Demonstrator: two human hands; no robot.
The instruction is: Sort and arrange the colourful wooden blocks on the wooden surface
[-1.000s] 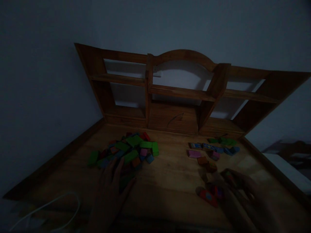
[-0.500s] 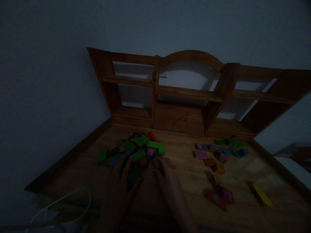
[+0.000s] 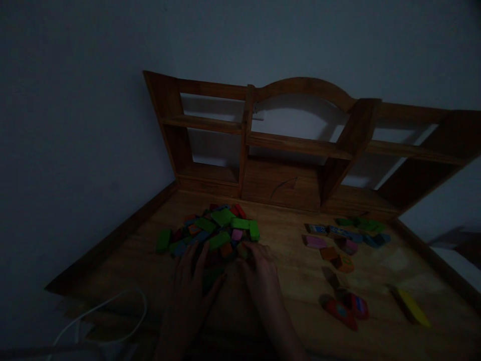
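A pile of coloured wooden blocks (image 3: 221, 217), mostly green with some red, orange, blue and pink, lies in front of me in dim light. My left hand (image 3: 191, 286) is at the near left edge of the pile, fingers spread and thumb apart. A dark green block (image 3: 212, 277) lies between its thumb and fingers, without being gripped. At the pile's near right edge, my right hand (image 3: 262, 271) has its thumb and fingers curled around a small dull-coloured block (image 3: 243, 251), partly hidden by the fingers.
Sorted blocks lie at the right: green (image 3: 370, 224), blue (image 3: 338, 231), pink (image 3: 314, 242), orange (image 3: 343, 263), red (image 3: 340, 312) and a yellow one (image 3: 413, 307). A wooden shelf unit (image 3: 281, 143) stands along the back. A white cable (image 3: 143, 301) loops at the lower left.
The whole view has shifted slightly, so everything appears a little farther right. Both hands keep nearly the same places by the pile.
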